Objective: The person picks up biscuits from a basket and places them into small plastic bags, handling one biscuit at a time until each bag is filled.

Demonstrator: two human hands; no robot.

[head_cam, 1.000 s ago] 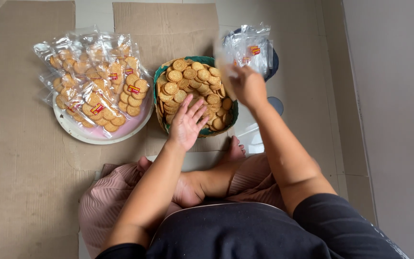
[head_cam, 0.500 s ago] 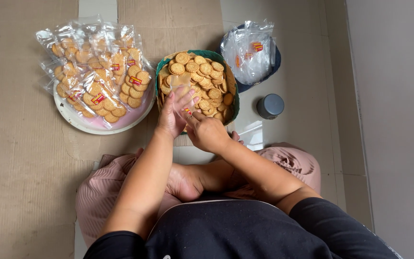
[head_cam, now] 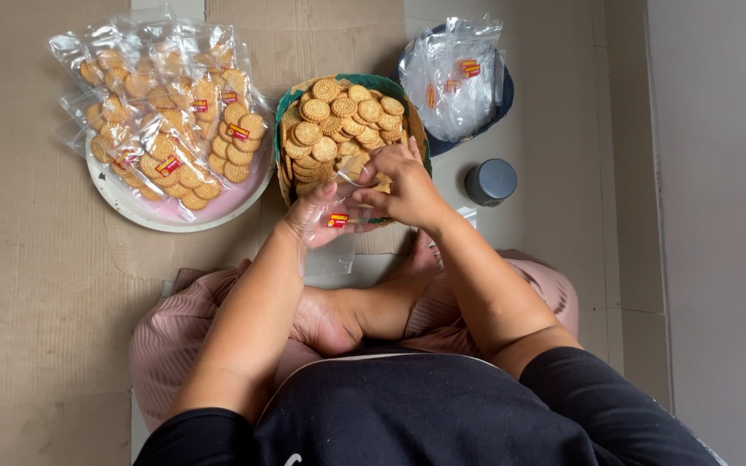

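Two hands are gripping one clear plastic bag (head_cam: 336, 226) at the near edge of the biscuit basket (head_cam: 282, 116): left hand (head_cam: 314, 216) underneath, right hand (head_cam: 403, 185) pinching its top. Filled biscuit bags (head_cam: 166, 116) are lying on a pink plate (head_cam: 243, 194) beside.

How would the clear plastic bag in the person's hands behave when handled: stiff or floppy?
Probably floppy: the clear plastic bag sags and wrinkles between the left hand and right hand. Likely very light, since it looks empty. Its glossy film may be slippery.
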